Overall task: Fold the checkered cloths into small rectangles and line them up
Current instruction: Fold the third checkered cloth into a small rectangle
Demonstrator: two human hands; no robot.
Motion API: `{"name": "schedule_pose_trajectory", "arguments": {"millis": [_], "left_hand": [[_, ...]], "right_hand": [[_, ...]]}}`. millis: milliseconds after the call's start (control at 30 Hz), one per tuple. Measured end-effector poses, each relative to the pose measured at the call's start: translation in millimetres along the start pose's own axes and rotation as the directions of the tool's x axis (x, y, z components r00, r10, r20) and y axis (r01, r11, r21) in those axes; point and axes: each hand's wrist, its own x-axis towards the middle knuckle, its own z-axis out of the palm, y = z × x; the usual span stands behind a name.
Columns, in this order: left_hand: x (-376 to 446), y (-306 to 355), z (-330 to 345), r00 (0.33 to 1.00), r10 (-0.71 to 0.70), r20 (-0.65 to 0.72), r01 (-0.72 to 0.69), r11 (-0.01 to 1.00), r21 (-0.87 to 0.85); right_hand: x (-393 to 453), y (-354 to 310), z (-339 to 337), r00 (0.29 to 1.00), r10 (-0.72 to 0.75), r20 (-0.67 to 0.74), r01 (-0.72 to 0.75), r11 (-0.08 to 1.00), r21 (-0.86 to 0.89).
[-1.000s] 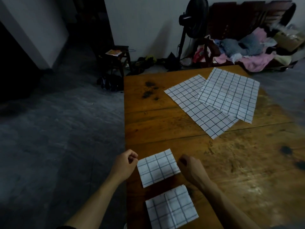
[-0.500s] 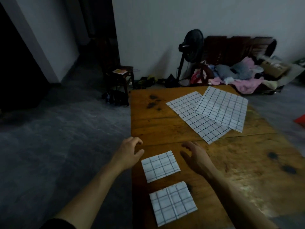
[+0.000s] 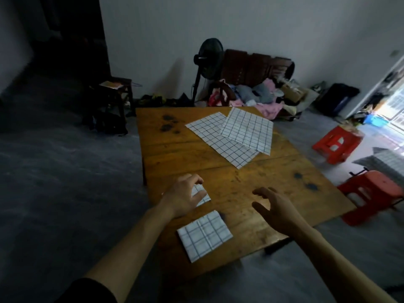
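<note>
Currently: left hand point(image 3: 182, 199) over a folded checkered cloth point(image 3: 202, 194), grasp indeterminable; right hand point(image 3: 276, 207) spread, holding nothing; second folded cloth point(image 3: 204, 235) nearer; two unfolded cloths point(image 3: 248, 130) at table's point(image 3: 251, 182) far end.

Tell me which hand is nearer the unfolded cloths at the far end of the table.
Right. The right hand hovers open closer to the unfolded cloths; the left hand sits farther left, over a folded cloth.

Dim room, daylight glaring from a doorway point(image 3: 393, 106) far right of the fingers; the floor left of them sinks into shadow, hands softly blurred, wide-angle edges bowed.
</note>
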Motion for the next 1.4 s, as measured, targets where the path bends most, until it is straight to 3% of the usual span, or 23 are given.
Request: {"name": "schedule_pose_trajectory", "arguments": {"millis": [200, 333, 467, 667, 933, 1167, 1400], "left_hand": [[18, 44, 45, 0.995, 0.063, 0.078, -0.065, 0.998, 0.017], [45, 107, 90, 0.972, 0.17, 0.165, -0.181, 0.982, 0.057], [73, 186, 155, 0.923, 0.267, 0.277, -0.299, 0.951, 0.081], [101, 312, 263, 0.855, 0.275, 0.44, -0.362, 0.923, 0.127], [145, 421, 359, 0.843, 0.321, 0.431, -0.39, 0.917, 0.08], [200, 469, 424, 0.799, 0.36, 0.482, -0.438, 0.898, 0.054], [278, 513, 506, 0.726, 0.482, 0.489, -0.613, 0.777, 0.144]], "right_hand": [[-39, 47, -19, 0.994, 0.08, -0.076, -0.074, 0.994, 0.082], [-75, 98, -45, 0.97, 0.187, -0.154, -0.165, 0.975, 0.146], [-111, 173, -68, 0.929, 0.291, -0.227, -0.242, 0.945, 0.222], [-156, 302, -96, 0.884, 0.396, -0.249, -0.319, 0.9, 0.298], [-197, 434, -141, 0.801, 0.497, -0.335, -0.369, 0.849, 0.377], [-208, 516, -160, 0.76, 0.574, -0.304, -0.455, 0.805, 0.381], [-185, 602, -205, 0.708, 0.626, -0.326, -0.555, 0.779, 0.29]]}}
